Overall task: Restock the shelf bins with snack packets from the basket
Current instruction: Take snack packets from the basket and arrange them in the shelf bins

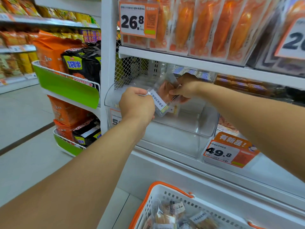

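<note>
Above the bin: both hands meet over a clear plastic shelf bin, each gripping snack packets
Left hand: left hand has its fingers curled round the white-labelled end of a clear packet, at the bin's front left
Right hand: right hand reaches in under the shelf above, thumb and fingers pinching a packet with orange contents
Packets: held tilted, touching one another, above the bin's open top; how many there are cannot be told
Bin: transparent, sits on the white shelf; its floor shows bare through the front wall
Basket: white basket with orange rim stands low in front of the shelf, near the bottom edge of view; more clear packets lie inside
Price tags: orange tag reading 49.8 just right of the bin; tag reading 26.8 on the tier above
Upper tier: orange packets stand upright in a row
Left side: racks with green fronts hold orange and black bags
</note>
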Tool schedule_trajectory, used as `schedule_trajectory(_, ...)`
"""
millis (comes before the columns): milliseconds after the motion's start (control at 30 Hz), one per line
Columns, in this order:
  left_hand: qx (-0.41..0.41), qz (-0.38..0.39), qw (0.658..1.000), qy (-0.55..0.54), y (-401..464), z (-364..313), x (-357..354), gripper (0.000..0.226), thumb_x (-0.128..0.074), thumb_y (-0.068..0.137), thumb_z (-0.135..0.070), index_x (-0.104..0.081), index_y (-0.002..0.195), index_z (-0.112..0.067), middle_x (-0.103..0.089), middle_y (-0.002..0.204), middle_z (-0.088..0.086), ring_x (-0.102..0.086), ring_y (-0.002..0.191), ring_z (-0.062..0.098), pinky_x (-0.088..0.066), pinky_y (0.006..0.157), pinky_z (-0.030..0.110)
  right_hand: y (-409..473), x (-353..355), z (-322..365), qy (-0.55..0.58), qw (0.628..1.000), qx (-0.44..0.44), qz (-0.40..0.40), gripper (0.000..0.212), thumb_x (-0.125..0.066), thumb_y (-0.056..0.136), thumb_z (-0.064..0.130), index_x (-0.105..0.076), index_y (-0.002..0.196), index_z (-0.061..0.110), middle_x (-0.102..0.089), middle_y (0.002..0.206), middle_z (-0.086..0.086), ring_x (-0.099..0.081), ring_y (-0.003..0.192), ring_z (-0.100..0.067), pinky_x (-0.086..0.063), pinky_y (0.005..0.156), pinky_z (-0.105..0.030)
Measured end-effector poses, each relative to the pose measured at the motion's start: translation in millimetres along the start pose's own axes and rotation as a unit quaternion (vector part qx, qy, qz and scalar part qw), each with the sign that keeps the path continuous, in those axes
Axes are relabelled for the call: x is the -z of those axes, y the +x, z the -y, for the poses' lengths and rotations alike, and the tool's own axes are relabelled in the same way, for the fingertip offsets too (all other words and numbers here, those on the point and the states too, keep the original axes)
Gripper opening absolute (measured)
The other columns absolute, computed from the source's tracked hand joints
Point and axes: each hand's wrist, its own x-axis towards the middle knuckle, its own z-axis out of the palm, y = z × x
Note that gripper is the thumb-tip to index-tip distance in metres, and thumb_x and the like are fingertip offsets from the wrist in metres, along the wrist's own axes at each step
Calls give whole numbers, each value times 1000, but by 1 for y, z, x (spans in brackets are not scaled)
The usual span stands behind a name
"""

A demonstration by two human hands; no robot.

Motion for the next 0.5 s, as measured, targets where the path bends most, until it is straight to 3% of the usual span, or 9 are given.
schedule_trajectory(67,2,4,1000,10,0,0,3,21,-54,86,-3,-53,83,-24,-66,89,9,-60,57,20,-43,42,23,9,4,2,-52,999,6,-9,25,-69,94,22,-63,110,5,-67,88,-7,-71,61,-10,-57,54,-20)
schedule_trajectory(167,25,5,1000,6,2,4,6,24,-44,84,0,-54,85,-22,-64,86,8,-58,54,21,-46,51,28,19,20,-4,-60,998,-30,20,32,-72,91,19,-62,115,2,-70,99,-13,-70,80,-27,-61,79,-41)
schedule_trajectory(233,37,-6,999,-4,5,6,7,25,-40,84,0,-54,84,-22,-64,85,9,-57,53,23,-45,52,29,24,28,-11,-95,993,-55,33,32,-73,89,16,-61,112,-3,-72,92,-16,-69,72,-26,-61,74,-40)
schedule_trajectory(300,46,-8,999,-3,7,5,8,24,-40,83,0,-55,85,-20,-63,82,9,-57,51,22,-45,52,29,26,23,-16,-162,985,-59,16,31,-74,89,17,-61,105,-6,-71,72,-12,-68,53,-18,-59,52,-29)
schedule_trajectory(367,55,0,998,11,7,5,7,23,-42,84,-1,-57,91,-17,-63,79,10,-56,49,21,-46,53,28,30,8,-19,-179,982,-55,9,28,-73,90,19,-58,102,-1,-67,69,-8,-64,46,-14,-48,38,-20)
schedule_trajectory(433,63,8,998,19,7,6,7,21,-44,85,-1,-57,93,-15,-64,81,11,-57,50,19,-47,53,27,36,-9,-19,-193,980,-39,7,28,-72,91,22,-58,105,2,-65,80,-8,-64,57,-18,-47,40,-22)
schedule_trajectory(500,68,12,997,21,5,6,7,18,-46,87,-2,-56,86,-16,-63,77,10,-56,51,19,-46,52,27,39,-19,-16,-248,968,-5,-36,34,-75,88,28,-64,102,0,-66,84,-10,-66,71,-24,-45,53,-24)
